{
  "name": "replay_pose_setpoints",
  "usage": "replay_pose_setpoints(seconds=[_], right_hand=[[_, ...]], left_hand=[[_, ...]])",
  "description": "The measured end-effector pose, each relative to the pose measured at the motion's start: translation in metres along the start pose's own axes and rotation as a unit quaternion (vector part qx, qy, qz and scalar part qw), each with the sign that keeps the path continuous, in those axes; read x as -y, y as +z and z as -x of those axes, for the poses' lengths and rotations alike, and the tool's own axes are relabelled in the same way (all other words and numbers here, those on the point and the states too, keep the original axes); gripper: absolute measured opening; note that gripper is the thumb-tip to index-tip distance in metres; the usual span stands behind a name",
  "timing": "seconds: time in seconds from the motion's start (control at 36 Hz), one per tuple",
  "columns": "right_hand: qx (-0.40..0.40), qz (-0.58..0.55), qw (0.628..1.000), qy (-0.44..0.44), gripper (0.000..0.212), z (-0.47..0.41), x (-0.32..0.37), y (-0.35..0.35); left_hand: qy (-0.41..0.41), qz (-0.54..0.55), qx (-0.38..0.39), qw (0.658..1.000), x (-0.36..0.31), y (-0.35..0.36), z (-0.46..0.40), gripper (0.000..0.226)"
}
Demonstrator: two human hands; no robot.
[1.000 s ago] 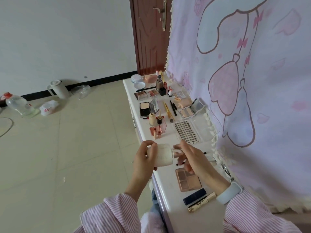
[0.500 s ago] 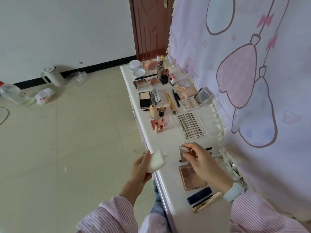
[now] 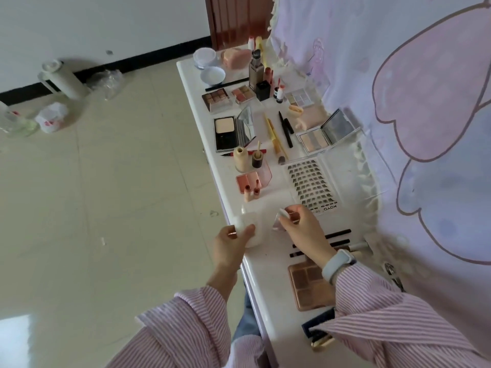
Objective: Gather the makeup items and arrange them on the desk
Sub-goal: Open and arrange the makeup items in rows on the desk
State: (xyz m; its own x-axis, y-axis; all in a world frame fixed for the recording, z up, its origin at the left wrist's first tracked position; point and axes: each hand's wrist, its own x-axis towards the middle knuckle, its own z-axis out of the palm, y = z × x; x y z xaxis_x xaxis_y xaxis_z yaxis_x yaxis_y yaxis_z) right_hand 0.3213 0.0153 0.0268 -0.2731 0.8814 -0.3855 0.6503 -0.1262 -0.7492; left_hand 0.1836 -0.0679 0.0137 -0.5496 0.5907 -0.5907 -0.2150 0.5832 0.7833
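White bottle (image 3: pixel 251 229) lies in the left hand (image 3: pixel 231 241) grip at the desk (image 3: pixel 268 274) edge; right hand (image 3: pixel 305 229) pinches a small cap (image 3: pixel 283 213).

A room in a home is shown, most likely a bedroom. A long white tabletop (image 3: pixel 233 144) is covered with makeup things, like a powder compact (image 3: pixel 228 132) and a tray of false lashes (image 3: pixel 312 185). A pink and purple cartoon cloth (image 3: pixel 398 88) is hung beside it. A brown wooden door (image 3: pixel 239 19) is seen at the back. A white jug (image 3: pixel 62 81) and plastic bags (image 3: pixel 51 120) are left on the tiled floor (image 3: pixel 106 195).
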Motion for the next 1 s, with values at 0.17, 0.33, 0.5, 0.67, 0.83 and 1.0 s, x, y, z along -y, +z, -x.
replay_pose_setpoints(seconds=[0.17,0.33,0.5,0.67,0.83,1.0], right_hand=[[0.002,0.053,0.998,-0.030,0.023,-0.013,0.010,0.006],[-0.030,0.088,0.993,-0.070,0.014,-0.014,0.011,0.006],[-0.036,0.065,0.993,-0.090,0.027,-0.009,0.006,0.003],[-0.077,0.073,0.986,-0.126,0.025,0.011,-0.013,-0.014],[-0.058,0.236,0.952,-0.185,0.023,0.034,-0.040,-0.035],[0.046,0.402,0.900,-0.161,0.033,0.032,-0.037,-0.046]], left_hand=[[0.020,-0.084,-0.062,0.994,-0.002,0.012,-0.002,0.027],[0.020,-0.115,-0.078,0.990,-0.007,0.013,-0.001,0.036],[0.030,-0.110,-0.058,0.992,-0.009,0.015,-0.002,0.033],[0.055,-0.123,-0.051,0.989,-0.006,0.009,0.006,0.041],[0.141,-0.224,-0.066,0.962,0.008,0.002,0.028,0.047],[0.364,-0.390,-0.041,0.845,0.036,0.006,0.049,0.047]])
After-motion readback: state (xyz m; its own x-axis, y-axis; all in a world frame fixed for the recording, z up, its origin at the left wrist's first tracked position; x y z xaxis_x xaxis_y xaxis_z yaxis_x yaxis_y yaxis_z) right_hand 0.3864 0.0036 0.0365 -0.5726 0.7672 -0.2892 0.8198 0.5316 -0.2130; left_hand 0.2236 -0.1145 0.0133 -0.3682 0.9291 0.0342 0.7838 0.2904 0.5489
